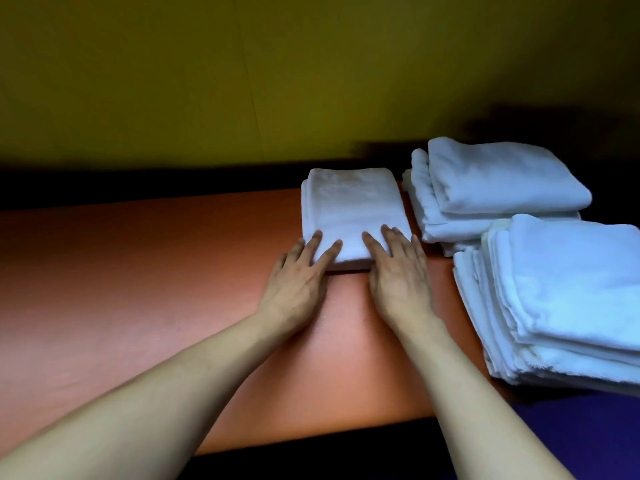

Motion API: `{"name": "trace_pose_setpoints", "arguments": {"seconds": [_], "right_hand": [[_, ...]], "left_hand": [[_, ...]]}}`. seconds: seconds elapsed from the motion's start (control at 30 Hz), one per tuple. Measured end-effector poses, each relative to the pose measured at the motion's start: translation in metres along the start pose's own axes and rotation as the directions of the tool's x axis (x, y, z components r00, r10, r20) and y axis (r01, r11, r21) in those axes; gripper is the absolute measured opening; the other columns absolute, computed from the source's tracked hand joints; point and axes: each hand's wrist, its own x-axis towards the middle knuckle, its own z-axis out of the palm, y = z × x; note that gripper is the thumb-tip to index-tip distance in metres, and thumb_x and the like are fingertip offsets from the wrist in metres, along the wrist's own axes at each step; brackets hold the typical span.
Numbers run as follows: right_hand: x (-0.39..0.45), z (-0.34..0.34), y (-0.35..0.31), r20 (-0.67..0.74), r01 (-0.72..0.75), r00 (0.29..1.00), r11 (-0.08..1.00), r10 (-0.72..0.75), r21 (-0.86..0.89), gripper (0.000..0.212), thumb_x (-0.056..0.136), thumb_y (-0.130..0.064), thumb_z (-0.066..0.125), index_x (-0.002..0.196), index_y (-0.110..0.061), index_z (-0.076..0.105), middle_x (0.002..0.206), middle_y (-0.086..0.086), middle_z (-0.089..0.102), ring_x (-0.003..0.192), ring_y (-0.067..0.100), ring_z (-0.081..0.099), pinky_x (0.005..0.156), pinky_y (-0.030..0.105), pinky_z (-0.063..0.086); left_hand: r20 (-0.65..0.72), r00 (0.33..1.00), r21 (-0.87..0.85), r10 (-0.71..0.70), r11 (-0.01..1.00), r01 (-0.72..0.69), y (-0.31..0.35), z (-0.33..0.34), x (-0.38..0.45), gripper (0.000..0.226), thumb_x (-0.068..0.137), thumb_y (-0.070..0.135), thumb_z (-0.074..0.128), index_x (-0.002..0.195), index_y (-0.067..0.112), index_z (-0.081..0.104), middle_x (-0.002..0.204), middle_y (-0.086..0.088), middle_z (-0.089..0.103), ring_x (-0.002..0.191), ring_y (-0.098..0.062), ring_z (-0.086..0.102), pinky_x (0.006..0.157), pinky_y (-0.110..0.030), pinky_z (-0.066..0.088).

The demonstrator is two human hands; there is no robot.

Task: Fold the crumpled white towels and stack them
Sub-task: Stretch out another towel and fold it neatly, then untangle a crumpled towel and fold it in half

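Observation:
A folded white towel (349,209) lies flat on the orange table (138,278), near its far edge. My left hand (299,275) rests palm down at the towel's near left corner, fingers spread onto the cloth. My right hand (396,271) lies flat at the near right corner, fingers also on the towel. Neither hand grips anything. To the right stand two stacks of folded white towels: a far stack (491,188) and a taller near stack (568,299).
A yellow-green wall (242,81) rises behind the table, with a dark strip along the table's far edge. The near stack overhangs the table's right end, above a purple surface (588,427). The table's left half shows bare orange.

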Motion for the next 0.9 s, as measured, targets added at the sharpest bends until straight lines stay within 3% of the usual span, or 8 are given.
{"name": "trace_pose_setpoints", "arguments": {"seconds": [0.07, 0.13, 0.2, 0.3, 0.43, 0.57, 0.73, 0.9], "right_hand": [[-0.018, -0.005, -0.020, -0.008, 0.032, 0.999, 0.998, -0.031, 0.062, 0.067, 0.081, -0.007, 0.064, 0.145, -0.018, 0.051, 0.150, 0.014, 0.048, 0.144, 0.030, 0.039, 0.124, 0.046, 0.016], [-0.040, -0.006, -0.045, 0.031, 0.077, 0.996, 0.990, -0.081, 0.122, 0.070, 0.076, -0.012, 0.068, 0.144, -0.019, 0.052, 0.150, 0.012, 0.048, 0.142, 0.028, 0.038, 0.122, 0.044, 0.020], [-0.058, -0.005, -0.070, 0.107, 0.109, 0.986, 0.979, -0.129, 0.175, 0.066, 0.078, -0.019, 0.067, 0.142, -0.021, 0.054, 0.150, 0.009, 0.049, 0.138, 0.028, 0.040, 0.118, 0.045, 0.029], [-0.074, -0.003, -0.110, 0.256, 0.145, 0.947, 0.969, -0.194, 0.198, 0.057, 0.085, -0.030, 0.056, 0.142, -0.022, 0.055, 0.148, 0.009, 0.051, 0.133, 0.031, 0.049, 0.114, 0.045, 0.034], [-0.084, -0.001, -0.173, 0.326, 0.212, 0.907, 0.958, -0.267, 0.195, 0.055, 0.089, -0.034, 0.054, 0.143, -0.023, 0.052, 0.145, 0.008, 0.053, 0.132, 0.030, 0.050, 0.114, 0.044, 0.033], [-0.089, 0.006, -0.248, 0.327, 0.256, 0.888, 0.938, -0.323, 0.234, 0.052, 0.091, -0.032, 0.058, 0.142, -0.024, 0.052, 0.142, 0.005, 0.054, 0.128, 0.029, 0.051, 0.111, 0.042, 0.034], [-0.088, 0.025, -0.341, 0.363, 0.329, 0.833, 0.901, -0.418, 0.284, 0.052, 0.095, -0.033, 0.052, 0.146, -0.025, 0.046, 0.147, 0.002, 0.049, 0.132, 0.027, 0.046, 0.112, 0.040, 0.030], [-0.085, 0.053, -0.441, 0.411, 0.439, 0.748, 0.853, -0.522, 0.283, 0.055, 0.097, -0.037, 0.050, 0.151, -0.029, 0.039, 0.151, 0.000, 0.045, 0.136, 0.026, 0.041, 0.113, 0.040, 0.026]], "left_hand": [[0.003, 1.000, 0.001, -0.003, 1.000, 0.003, -0.009, -0.003, -0.022, 0.073, 0.096, 0.025, 0.042, 0.161, 0.035, 0.010, 0.167, -0.006, 0.017, 0.151, -0.032, 0.020, 0.118, -0.045, 0.023], [0.022, 0.999, 0.009, -0.026, 1.000, 0.026, -0.022, -0.006, -0.050, 0.071, 0.092, 0.034, 0.030, 0.161, 0.033, 0.014, 0.162, -0.007, 0.030, 0.147, -0.032, 0.027, 0.118, -0.048, 0.023], [0.050, 0.996, 0.037, -0.069, 0.997, 0.067, -0.039, -0.009, -0.080, 0.073, 0.086, 0.043, 0.016, 0.158, 0.032, 0.023, 0.161, -0.006, 0.032, 0.146, -0.032, 0.029, 0.118, -0.051, 0.022], [0.078, 0.986, 0.070, -0.149, 0.987, 0.143, -0.072, -0.017, -0.128, 0.075, 0.086, 0.050, 0.011, 0.156, 0.033, 0.029, 0.164, -0.005, 0.028, 0.148, -0.031, 0.028, 0.119, -0.051, 0.022], [0.082, 0.956, 0.059, -0.281, 0.959, 0.277, -0.125, -0.031, -0.188, 0.058, 0.096, 0.051, 0.035, 0.153, 0.037, 0.031, 0.162, -0.004, 0.027, 0.147, -0.031, 0.027, 0.118, -0.050, 0.023], [0.000, 0.924, -0.005, -0.384, 0.924, 0.384, -0.177, -0.048, -0.241, 0.067, 0.081, 0.053, 0.025, 0.138, 0.031, 0.050, 0.143, -0.003, 0.048, 0.130, -0.031, 0.046, 0.107, -0.048, 0.036], [-0.169, 0.845, -0.091, -0.507, 0.862, 0.499, -0.245, -0.054, -0.298, 0.042, 0.091, 0.038, 0.058, 0.131, 0.028, 0.056, 0.132, 0.000, 0.054, 0.118, -0.028, 0.054, 0.102, -0.045, 0.041], [-0.232, 0.748, -0.122, -0.621, 0.782, 0.611, -0.317, -0.058, -0.355, 0.041, 0.091, 0.039, 0.050, 0.130, 0.025, 0.056, 0.128, -0.001, 0.055, 0.115, -0.029, 0.055, 0.100, -0.046, 0.041]]}}
